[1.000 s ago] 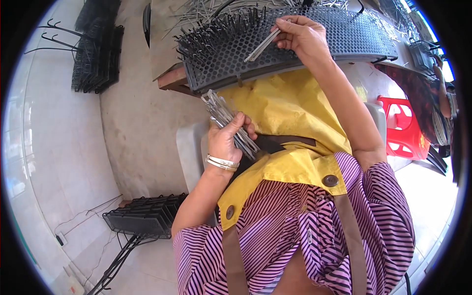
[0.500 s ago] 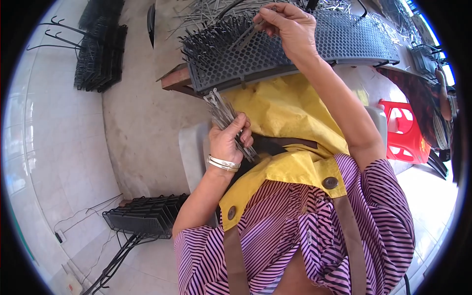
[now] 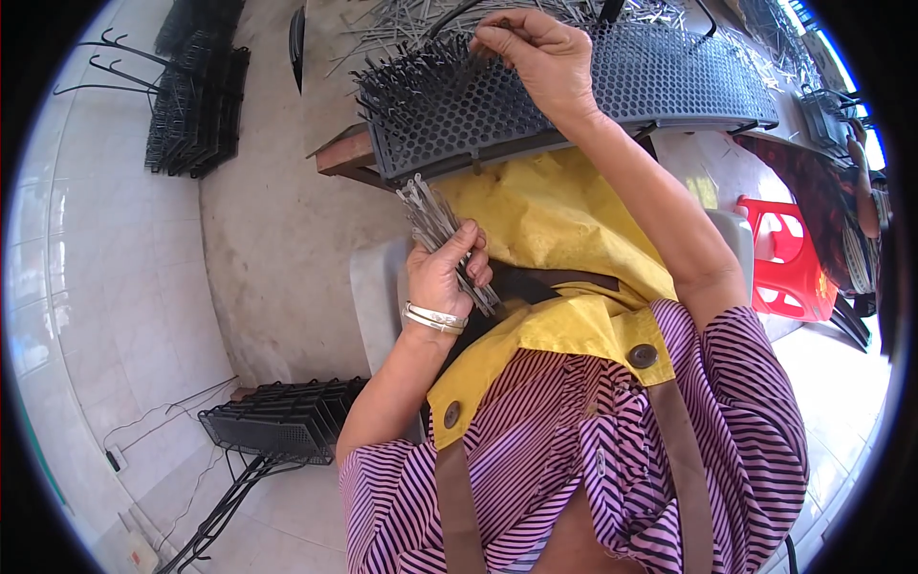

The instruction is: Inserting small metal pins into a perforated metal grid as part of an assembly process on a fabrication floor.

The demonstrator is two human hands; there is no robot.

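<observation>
The bundle of thin metal strips (image 3: 423,209) is in the left hand (image 3: 448,271), in front of the person's lap. The left hand is wrapped around the strips, with the thumb on top. The strips tilt, and their far ends stick out toward a black tray full of round holes (image 3: 660,86). Many dark strips (image 3: 406,94) stand up in the left part of this tray, close together.

The right hand (image 3: 537,59) is over the tray, just beside the standing strips. Its thumb and finger are close together, but I cannot tell if they hold anything. Behind the tray lies a messy pile of loose strips (image 3: 378,31).

The person wears a yellow apron (image 3: 564,206) and silver bangles (image 3: 435,318) on the left wrist. A red plastic stool (image 3: 789,263) is off to the right. Black racks (image 3: 277,421) sit in a row at the lower left, well apart from the hands.
</observation>
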